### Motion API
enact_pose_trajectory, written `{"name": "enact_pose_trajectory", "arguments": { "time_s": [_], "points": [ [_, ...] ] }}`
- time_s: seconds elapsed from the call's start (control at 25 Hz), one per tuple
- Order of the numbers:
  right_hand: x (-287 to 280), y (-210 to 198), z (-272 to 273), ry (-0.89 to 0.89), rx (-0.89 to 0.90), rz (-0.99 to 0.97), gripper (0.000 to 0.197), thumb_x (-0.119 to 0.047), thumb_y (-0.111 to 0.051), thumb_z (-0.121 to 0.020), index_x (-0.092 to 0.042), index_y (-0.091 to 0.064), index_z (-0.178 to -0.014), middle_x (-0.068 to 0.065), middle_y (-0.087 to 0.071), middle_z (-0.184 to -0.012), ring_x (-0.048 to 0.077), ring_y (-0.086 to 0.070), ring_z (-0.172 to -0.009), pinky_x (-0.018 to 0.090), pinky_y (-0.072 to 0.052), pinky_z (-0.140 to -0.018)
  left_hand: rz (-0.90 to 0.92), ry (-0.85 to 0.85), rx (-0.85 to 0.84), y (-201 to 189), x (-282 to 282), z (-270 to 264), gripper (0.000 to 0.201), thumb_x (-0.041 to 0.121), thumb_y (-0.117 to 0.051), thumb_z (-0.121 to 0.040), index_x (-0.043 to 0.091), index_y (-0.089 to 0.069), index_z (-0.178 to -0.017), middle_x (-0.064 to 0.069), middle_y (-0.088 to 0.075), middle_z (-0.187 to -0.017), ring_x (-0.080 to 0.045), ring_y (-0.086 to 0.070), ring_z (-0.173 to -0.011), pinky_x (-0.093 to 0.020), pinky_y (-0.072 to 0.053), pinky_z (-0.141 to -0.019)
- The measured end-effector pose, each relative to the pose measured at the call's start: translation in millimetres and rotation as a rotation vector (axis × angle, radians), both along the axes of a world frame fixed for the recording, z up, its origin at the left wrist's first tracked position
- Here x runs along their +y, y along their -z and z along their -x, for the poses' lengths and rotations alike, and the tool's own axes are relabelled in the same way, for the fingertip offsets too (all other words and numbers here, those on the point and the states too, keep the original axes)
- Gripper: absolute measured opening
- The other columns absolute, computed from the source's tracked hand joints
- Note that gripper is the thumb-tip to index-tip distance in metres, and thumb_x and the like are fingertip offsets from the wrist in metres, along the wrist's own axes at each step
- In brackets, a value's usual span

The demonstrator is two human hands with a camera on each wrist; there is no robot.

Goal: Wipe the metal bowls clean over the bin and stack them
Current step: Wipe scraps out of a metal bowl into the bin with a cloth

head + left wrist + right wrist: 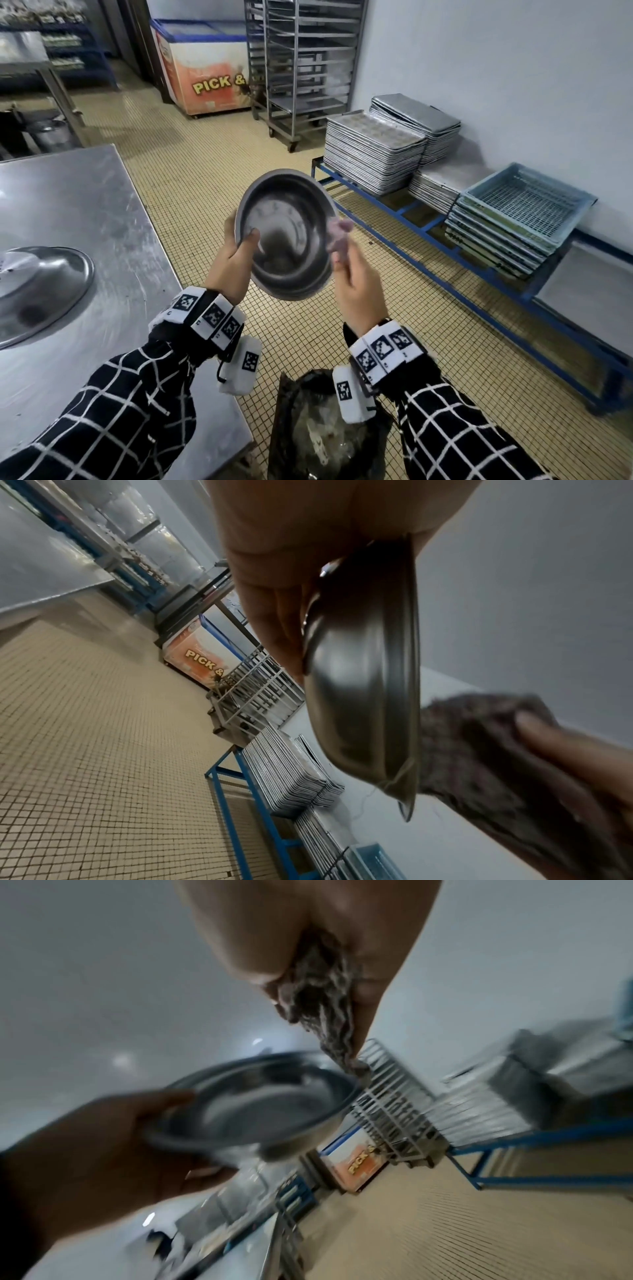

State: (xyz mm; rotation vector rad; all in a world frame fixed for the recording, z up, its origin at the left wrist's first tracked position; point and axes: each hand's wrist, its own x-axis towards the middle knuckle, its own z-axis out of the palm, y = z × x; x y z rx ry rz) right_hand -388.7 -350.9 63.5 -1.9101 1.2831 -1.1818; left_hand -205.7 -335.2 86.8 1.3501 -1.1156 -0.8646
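Observation:
My left hand (239, 253) grips a round metal bowl (286, 236) by its left rim, thumb inside, tilted so its inside faces me. The bowl (363, 685) shows edge-on in the left wrist view, and from the right wrist view the bowl (260, 1104) appears blurred with my left hand (113, 1145) at its rim. My right hand (349, 274) pinches a crumpled brownish-pink cloth (337, 233) at the bowl's right rim. The cloth (318, 1007) hangs bunched between my fingers, and the cloth (479, 756) lies right of the rim. A black-lined bin (291, 428) stands below my wrists.
A steel table (85, 212) lies at my left with a large upturned metal bowl (37, 291) on it. Stacks of baking trays (373, 157) and blue crates (524, 209) sit on a low blue rack at the right. A wheeled tray rack (301, 68) and chest freezer (202, 68) stand behind.

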Motion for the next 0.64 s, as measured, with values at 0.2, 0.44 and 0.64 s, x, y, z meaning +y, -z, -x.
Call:
{"name": "enact_pose_trajectory", "arguments": {
  "time_s": [0.2, 0.44, 0.64],
  "points": [
    [15.4, 26.2, -35.2, -0.436, 0.397, 0.127, 0.048, -0.048, -0.026, -0.099, -0.017, -0.049, -0.127, 0.001, -0.060, -0.124, 0.015, -0.054, -0.115, 0.035, -0.044, -0.101, 0.027, 0.041, 0.014, -11.7, -6.5, 1.6, 0.054, 0.051, -0.041, -0.090, 0.031, -0.038, -0.139, 0.006, -0.064, -0.109, -0.016, -0.061, -0.106, -0.027, -0.052, -0.083],
    [-28.7, 21.9, 3.3, -0.263, 0.808, 0.305, 0.051, -0.046, -0.021, -0.098, -0.026, -0.049, -0.135, -0.004, -0.053, -0.137, 0.019, -0.028, -0.140, 0.035, -0.012, -0.118, 0.072, 0.062, -0.104, -19.2, -7.6, -12.5, 0.047, 0.056, -0.042, -0.091, 0.042, -0.037, -0.135, -0.002, -0.067, -0.109, -0.024, -0.068, -0.096, -0.046, -0.056, -0.082],
    [5.7, 17.6, -37.3, -0.357, 0.518, 0.176, 0.052, -0.048, -0.016, -0.100, -0.029, -0.036, -0.143, -0.009, -0.037, -0.149, 0.010, -0.016, -0.144, 0.039, -0.010, -0.119, 0.093, 0.042, -0.066, -28.7, -9.4, -14.0, 0.045, 0.057, -0.045, -0.087, 0.043, -0.044, -0.129, 0.001, -0.065, -0.116, -0.020, -0.062, -0.109, -0.047, -0.051, -0.091]
  ]
}}
